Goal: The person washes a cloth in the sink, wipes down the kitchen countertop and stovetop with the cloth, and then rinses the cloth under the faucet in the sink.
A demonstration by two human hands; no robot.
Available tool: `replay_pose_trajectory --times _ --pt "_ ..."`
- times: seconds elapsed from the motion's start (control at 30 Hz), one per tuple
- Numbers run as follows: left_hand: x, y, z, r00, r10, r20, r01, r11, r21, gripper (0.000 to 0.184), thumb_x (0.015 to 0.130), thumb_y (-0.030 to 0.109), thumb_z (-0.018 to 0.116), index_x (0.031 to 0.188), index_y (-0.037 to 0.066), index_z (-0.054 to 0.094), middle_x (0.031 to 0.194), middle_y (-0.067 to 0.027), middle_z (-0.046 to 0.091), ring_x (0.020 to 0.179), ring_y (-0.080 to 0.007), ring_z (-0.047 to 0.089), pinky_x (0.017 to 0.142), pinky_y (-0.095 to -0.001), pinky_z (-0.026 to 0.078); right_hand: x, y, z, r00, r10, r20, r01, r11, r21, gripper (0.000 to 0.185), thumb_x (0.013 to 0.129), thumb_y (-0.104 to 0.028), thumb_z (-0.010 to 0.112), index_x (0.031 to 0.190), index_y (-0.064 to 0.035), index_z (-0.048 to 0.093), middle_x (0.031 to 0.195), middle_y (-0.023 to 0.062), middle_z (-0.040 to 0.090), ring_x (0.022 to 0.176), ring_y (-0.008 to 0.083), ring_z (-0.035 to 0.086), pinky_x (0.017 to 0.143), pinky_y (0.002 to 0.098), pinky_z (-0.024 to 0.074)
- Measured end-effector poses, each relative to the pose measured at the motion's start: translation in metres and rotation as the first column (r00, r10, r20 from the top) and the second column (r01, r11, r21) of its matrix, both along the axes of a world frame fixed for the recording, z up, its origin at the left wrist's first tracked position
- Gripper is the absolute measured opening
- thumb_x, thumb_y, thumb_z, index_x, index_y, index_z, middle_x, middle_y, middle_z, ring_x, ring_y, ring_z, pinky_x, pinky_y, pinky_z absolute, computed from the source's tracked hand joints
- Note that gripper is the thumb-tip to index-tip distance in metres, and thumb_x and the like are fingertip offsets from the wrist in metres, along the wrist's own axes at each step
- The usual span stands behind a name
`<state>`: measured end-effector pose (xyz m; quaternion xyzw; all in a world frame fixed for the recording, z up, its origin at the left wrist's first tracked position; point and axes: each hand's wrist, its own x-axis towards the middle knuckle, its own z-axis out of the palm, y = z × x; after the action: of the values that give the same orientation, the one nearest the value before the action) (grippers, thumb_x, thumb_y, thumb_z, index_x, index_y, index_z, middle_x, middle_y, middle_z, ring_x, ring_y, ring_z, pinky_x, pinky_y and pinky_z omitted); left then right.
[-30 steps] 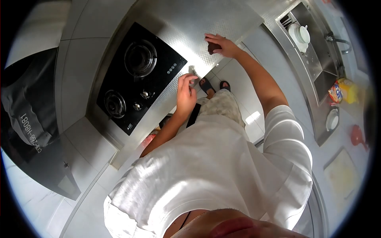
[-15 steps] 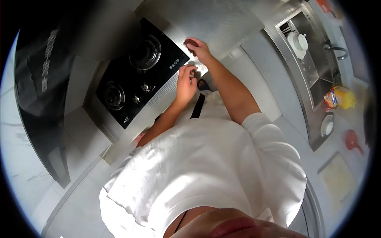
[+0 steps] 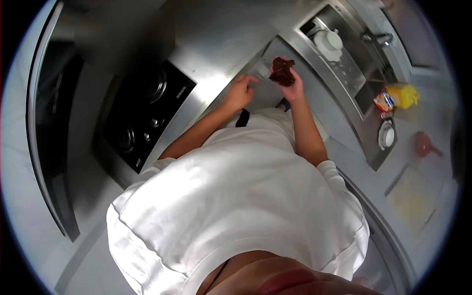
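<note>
One crumpled dark-brown cloth (image 3: 282, 73) lies on the upturned right hand (image 3: 292, 89), its fingers cupped around it, between the gas hob (image 3: 140, 115) and the sink (image 3: 348, 73). Near the steel counter (image 3: 209, 84), the left hand (image 3: 240, 93) hangs with fingers released, loosely bent, forefinger out.

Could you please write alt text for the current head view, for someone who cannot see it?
A right hand holds a crumpled brown cloth, palm up, while the empty left hand hovers near the metal counter. A black stove is on the left, and a sink with white dishes is on the right.
</note>
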<state>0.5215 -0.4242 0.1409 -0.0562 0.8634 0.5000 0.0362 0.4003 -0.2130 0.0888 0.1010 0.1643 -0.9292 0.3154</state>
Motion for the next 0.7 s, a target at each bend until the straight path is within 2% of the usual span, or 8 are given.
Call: replay_pose_trajectory --times 0.13,0.3,0.4,0.5,0.57,0.6,0.63,0.7 --pt "-0.069 0.059 0.011 0.995 -0.096 0.038 0.095 0.995 0.035 0.035 0.090 -0.004 0.057 0.122 0.007 0.066 0.113 -0.0134 0.063 0.089 -0.0239 0.065 0.081 -0.0345 0.054 -0.042 0.076 0.011 0.997 -0.073 -0.035 0.069 0.991 -0.118 0.060 0.109 -0.044 0.048 0.155 -0.0054 0.043 0.164 0.0229 0.039 0.152 0.0367 0.038 0.128 0.0528 0.0275" --pt "-0.159 0.158 0.006 0.985 -0.171 -0.026 0.171 0.985 0.001 0.035 0.090 -0.004 0.058 0.121 0.007 0.068 0.118 -0.0130 0.064 0.093 -0.0237 0.065 0.084 -0.0345 0.054 -0.111 0.186 0.032 0.992 -0.120 -0.040 0.107 0.964 -0.245 0.068 0.108 -0.056 0.047 0.156 -0.0072 0.043 0.164 0.0278 0.036 0.153 0.0396 0.036 0.127 0.0552 0.0280" --pt "-0.204 0.218 0.006 0.968 -0.250 -0.022 0.250 0.968 -0.009 0.034 0.090 -0.003 0.058 0.121 0.007 0.067 0.119 -0.0133 0.064 0.095 -0.0244 0.065 0.085 -0.0346 0.054 -0.144 0.246 0.044 0.972 -0.143 -0.184 0.163 0.982 0.097 0.061 0.110 -0.048 0.049 0.156 -0.0077 0.043 0.161 0.0257 0.041 0.149 0.0383 0.043 0.124 0.0535 0.0344" --pt "-0.242 0.272 0.005 0.945 -0.323 -0.044 0.324 0.946 -0.001 0.034 0.090 -0.003 0.058 0.122 0.007 0.067 0.120 -0.0132 0.063 0.094 -0.0247 0.065 0.086 -0.0349 0.054 -0.174 0.301 0.049 0.959 -0.188 -0.213 0.224 0.962 0.156 0.057 0.110 -0.042 0.051 0.156 -0.0094 0.045 0.155 0.0197 0.051 0.138 0.0334 0.054 0.118 0.0482 0.0419" --pt "-0.261 0.300 0.004 0.935 -0.354 -0.031 0.354 0.935 -0.001 0.034 0.091 -0.003 0.058 0.122 0.008 0.067 0.120 -0.0130 0.063 0.095 -0.0247 0.065 0.087 -0.0348 0.054 -0.206 0.339 -0.005 0.956 -0.234 -0.178 0.277 0.921 0.275 0.055 0.110 -0.046 0.049 0.149 -0.0067 0.056 0.142 0.0192 0.062 0.127 0.0305 0.062 0.109 0.0426 0.0481" --pt "-0.267 0.313 0.003 0.933 -0.361 -0.015 0.361 0.933 0.006 0.033 0.091 -0.004 0.058 0.121 0.008 0.067 0.119 -0.0127 0.062 0.095 -0.0245 0.065 0.087 -0.0349 0.054 -0.227 0.365 -0.053 0.980 0.034 -0.196 0.134 0.614 0.778 0.057 0.109 -0.049 0.049 0.143 -0.0047 0.060 0.131 0.0190 0.067 0.120 0.0305 0.066 0.104 0.0414 0.0501" --pt "-0.272 0.324 0.000 0.930 -0.367 -0.007 0.367 0.930 0.006 0.033 0.091 -0.004 0.058 0.121 0.008 0.067 0.119 -0.0127 0.062 0.095 -0.0245 0.065 0.087 -0.0349 0.054 -0.236 0.387 -0.090 0.963 0.263 -0.051 0.036 0.062 0.997 0.060 0.109 -0.053 0.049 0.137 -0.0028 0.065 0.121 0.0189 0.072 0.113 0.0304 0.069 0.099 0.0403 0.0522" --pt "-0.284 0.341 -0.009 0.898 -0.439 0.031 0.439 0.898 -0.009 0.033 0.091 -0.004 0.057 0.120 0.008 0.067 0.120 -0.0128 0.062 0.094 -0.0244 0.065 0.087 -0.0347 0.054 -0.240 0.411 -0.117 0.971 0.238 0.018 -0.002 -0.066 0.998 0.068 0.108 -0.059 0.047 0.135 0.0007 0.065 0.120 0.0170 0.072 0.113 0.0290 0.067 0.099 0.0381 0.0495"
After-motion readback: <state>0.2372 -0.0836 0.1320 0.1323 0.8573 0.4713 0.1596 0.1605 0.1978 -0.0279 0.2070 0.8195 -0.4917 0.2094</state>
